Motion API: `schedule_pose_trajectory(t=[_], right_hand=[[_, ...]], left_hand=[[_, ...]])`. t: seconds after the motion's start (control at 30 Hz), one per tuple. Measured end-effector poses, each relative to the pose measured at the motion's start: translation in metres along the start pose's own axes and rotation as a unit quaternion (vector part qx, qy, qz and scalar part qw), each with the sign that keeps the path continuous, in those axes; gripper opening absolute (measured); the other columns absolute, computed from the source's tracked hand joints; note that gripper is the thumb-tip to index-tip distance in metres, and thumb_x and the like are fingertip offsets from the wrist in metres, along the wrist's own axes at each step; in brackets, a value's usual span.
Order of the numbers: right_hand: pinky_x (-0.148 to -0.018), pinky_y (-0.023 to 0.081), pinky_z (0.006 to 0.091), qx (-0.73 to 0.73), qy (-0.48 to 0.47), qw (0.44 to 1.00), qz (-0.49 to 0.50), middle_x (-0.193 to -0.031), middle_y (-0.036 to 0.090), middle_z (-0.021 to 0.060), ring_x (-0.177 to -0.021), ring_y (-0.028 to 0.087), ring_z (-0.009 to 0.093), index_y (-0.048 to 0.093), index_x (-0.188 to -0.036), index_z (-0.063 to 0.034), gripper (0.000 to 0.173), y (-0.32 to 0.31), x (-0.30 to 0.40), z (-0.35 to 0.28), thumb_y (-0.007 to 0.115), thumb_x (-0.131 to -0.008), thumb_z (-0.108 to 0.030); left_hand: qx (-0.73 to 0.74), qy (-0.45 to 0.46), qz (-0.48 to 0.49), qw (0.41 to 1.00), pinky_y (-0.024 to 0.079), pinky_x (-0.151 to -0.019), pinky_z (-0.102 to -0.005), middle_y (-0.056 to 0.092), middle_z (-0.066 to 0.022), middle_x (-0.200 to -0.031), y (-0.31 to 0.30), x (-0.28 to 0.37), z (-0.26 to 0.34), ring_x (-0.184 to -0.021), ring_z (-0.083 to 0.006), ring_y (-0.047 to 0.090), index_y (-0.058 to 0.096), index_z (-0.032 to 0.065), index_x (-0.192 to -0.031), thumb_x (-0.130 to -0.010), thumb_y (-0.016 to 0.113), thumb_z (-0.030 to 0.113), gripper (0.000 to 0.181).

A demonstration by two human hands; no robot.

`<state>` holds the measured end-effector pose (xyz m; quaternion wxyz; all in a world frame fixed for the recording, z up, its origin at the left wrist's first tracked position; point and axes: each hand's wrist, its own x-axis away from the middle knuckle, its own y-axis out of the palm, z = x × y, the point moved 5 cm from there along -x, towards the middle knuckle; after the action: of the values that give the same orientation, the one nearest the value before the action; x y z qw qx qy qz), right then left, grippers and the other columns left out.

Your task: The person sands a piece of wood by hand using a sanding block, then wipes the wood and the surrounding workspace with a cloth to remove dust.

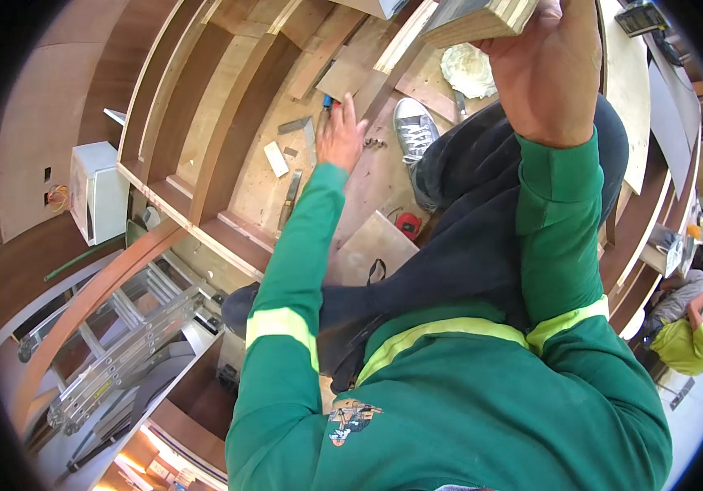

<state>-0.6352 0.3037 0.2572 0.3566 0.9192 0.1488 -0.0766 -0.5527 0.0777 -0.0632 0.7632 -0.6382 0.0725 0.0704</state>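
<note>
My right hand [544,92] is raised at the top right and grips a wooden block [480,24] with layered edges, cut off by the picture's top. My left hand [340,138] reaches over the plywood base with its fingers spread. Just past its fingertips lies a small blue and red object [328,103], partly hidden by them. Beside that hand are a metal try square [295,125], a small white block [276,159] and a spiral metal piece [376,143], perhaps a drill bit. A chisel [290,199] lies closer to my left forearm.
Curved wooden ribs [247,116] frame the space on the left. A red tape measure [408,225] lies near my leg, and a crumpled whitish bowl-like thing [468,70] beyond my shoe [416,132]. An aluminium ladder [118,344] sits lower left. Another person [685,337] is at far right.
</note>
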Motion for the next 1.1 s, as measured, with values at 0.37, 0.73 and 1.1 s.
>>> schedule_pose_trajectory(t=[0.37,0.73,1.1], right_hand=[[-0.084,0.055,0.0333,-0.024,-0.044,0.998,0.037,-0.117,0.065,0.0080,-0.102,0.065,0.016,0.058,-0.131,-0.0059,0.056,-0.003,0.007,-0.018,0.058,-0.098,-0.051],[-0.082,0.053,0.0307,-0.047,-0.040,0.998,-0.002,-0.120,0.064,0.0068,-0.099,0.064,0.016,0.058,-0.134,-0.0085,0.064,0.000,0.012,-0.024,0.060,-0.094,-0.058],[-0.102,0.047,0.0398,0.282,-0.006,0.958,0.049,-0.126,0.062,0.0205,-0.118,0.060,0.029,0.039,-0.142,0.0122,0.088,-0.001,0.016,0.017,0.082,-0.083,-0.038]], left_hand=[[0.119,-0.053,-0.077,0.988,0.052,-0.091,-0.0536,0.056,-0.0261,-0.132,0.020,-0.039,0.008,-0.112,-0.0476,0.060,0.029,0.0032,-0.156,-0.102,0.056,0.032,0.067],[0.143,0.015,0.043,0.989,0.053,-0.089,-0.0475,0.057,-0.0214,-0.123,-0.022,-0.025,0.016,-0.109,-0.0422,0.061,0.040,0.0060,-0.153,-0.092,0.073,0.021,0.071],[0.264,-0.146,0.045,0.952,0.050,-0.099,-0.0420,0.058,-0.0199,-0.124,-0.060,0.064,-0.006,-0.114,-0.0362,0.061,0.044,0.0001,-0.148,-0.094,0.073,0.024,0.066]])
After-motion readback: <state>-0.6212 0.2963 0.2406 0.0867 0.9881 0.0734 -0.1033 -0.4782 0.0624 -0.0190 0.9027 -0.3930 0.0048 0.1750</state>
